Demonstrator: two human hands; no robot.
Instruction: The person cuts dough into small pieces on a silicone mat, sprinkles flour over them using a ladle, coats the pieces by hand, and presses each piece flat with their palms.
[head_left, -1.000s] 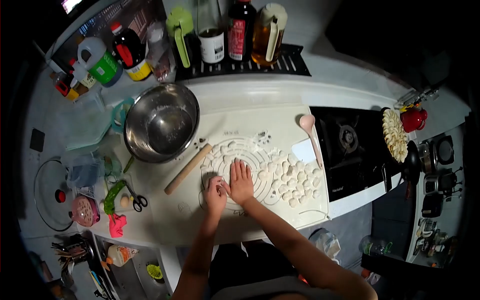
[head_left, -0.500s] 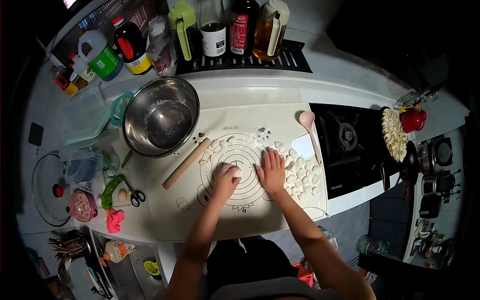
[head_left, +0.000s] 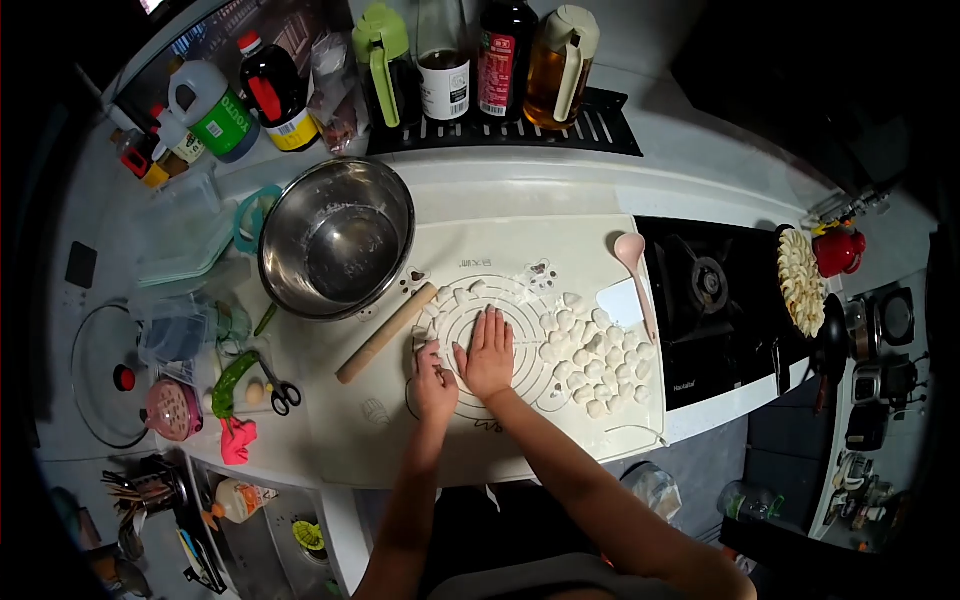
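Observation:
My right hand [head_left: 488, 362] lies palm down on the white pastry mat [head_left: 520, 440], fingers stretched out, over the printed circles. Whatever is under its palm is hidden. Just to its left, my left hand [head_left: 434, 385] has its fingers curled, close to small cut dough pieces [head_left: 462, 298] at the circles' upper left. What those fingers hold, if anything, cannot be made out. Many small round dough pieces [head_left: 598, 365] are gathered on the mat to the right of my right hand. A wooden rolling pin [head_left: 388, 333] lies slanted to the left of my hands.
A large steel bowl [head_left: 337, 238] stands at the mat's upper left. A pink spoon [head_left: 632, 265] and a white scraper [head_left: 620, 302] lie by the black gas stove [head_left: 705, 345]. Scissors [head_left: 284, 395] and a green pepper [head_left: 235, 380] are at left. Bottles [head_left: 500, 60] line the back rack.
My right hand has moved left from the edge of the dough pile onto the circles. My left hand has shifted left, away from the centre, where it was pinching a dough piece.

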